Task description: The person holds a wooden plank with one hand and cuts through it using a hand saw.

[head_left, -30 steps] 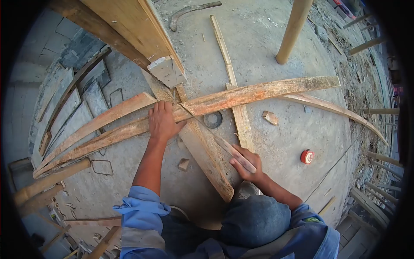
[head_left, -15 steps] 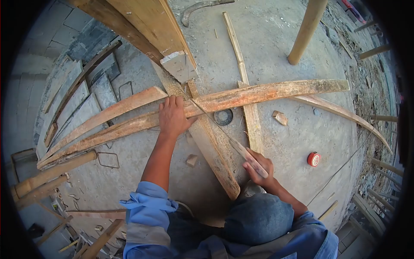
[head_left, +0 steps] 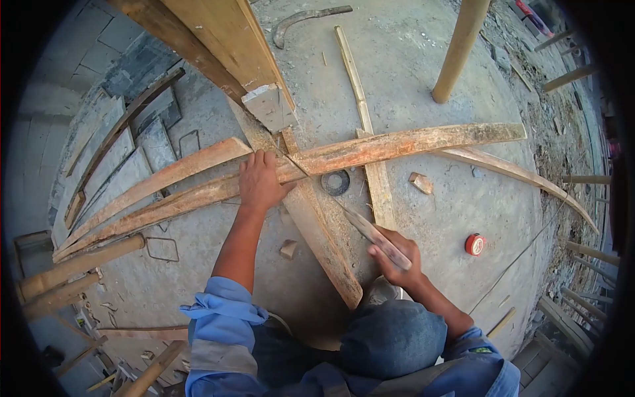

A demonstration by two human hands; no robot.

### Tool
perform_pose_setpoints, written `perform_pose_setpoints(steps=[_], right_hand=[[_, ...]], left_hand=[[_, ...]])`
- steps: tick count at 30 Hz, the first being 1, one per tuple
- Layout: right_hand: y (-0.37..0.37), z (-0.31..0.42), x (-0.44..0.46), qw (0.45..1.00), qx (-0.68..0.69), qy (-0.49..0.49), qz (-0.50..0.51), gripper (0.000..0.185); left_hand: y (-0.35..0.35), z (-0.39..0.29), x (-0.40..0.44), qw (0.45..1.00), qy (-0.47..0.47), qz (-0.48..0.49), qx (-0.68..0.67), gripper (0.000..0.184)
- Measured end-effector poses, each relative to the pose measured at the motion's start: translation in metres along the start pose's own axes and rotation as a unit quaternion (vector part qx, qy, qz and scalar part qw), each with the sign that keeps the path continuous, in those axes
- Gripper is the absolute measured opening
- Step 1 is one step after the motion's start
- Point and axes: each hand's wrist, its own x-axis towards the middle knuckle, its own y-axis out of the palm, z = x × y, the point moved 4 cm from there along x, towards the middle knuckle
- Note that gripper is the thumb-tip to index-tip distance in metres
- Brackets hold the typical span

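A long, slightly curved wooden plank [head_left: 403, 143] lies across other timbers. My left hand [head_left: 260, 180] holds it down near its middle, fingers over the top and thumb at the near edge. In my right hand [head_left: 399, 255] is the pale wooden handle of a handsaw [head_left: 360, 225], gripped above my knee. The saw's thin dark blade runs up-left to the plank and crosses it just right of my left hand. Beneath the plank, a wide board [head_left: 324, 245] dusted with sawdust slants toward my legs.
A red tape measure [head_left: 474, 244] and a wood offcut [head_left: 421, 183] lie at right. A black ring [head_left: 335, 182] sits under the plank's near edge. Upright posts [head_left: 461, 53] stand beyond, with a sickle-like tool [head_left: 311, 20] on the floor. Another curved plank [head_left: 165, 169] lies left.
The whole view has shifted slightly left. The saw has slid a little back toward me along the cut, while my left hand stays on the plank.
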Motion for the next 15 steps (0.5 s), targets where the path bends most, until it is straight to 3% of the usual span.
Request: perform_pose_setpoints(steps=[4, 6, 8, 11, 15], right_hand=[[-0.023, 0.006, -0.028, 0.999, -0.009, 0.042, 0.007, 0.044], [0.017, -0.001, 0.021, 0.997, -0.033, -0.071, 0.004, 0.045], [0.076, -0.016, 0.091, 0.999, 0.05, 0.001, 0.007, 0.045], [0.089, -0.014, 0.113, 0.995, 0.093, -0.027, -0.007, 0.045], [0.005, -0.029, -0.003, 1.0, 0.019, -0.019, 0.001, 0.044]], left_hand=[[0.0, 0.003, -0.003, 1.0, -0.001, 0.013, 0.007, 0.08], [-0.004, 0.002, 0.0, 1.0, -0.006, 0.01, 0.005, 0.078], [-0.002, -0.001, -0.003, 1.0, -0.007, 0.006, 0.002, 0.077], [-0.002, 0.002, -0.003, 1.0, 0.003, 0.009, 0.006, 0.076], [-0.002, 0.003, 0.002, 1.0, -0.001, 0.025, 0.003, 0.077]])
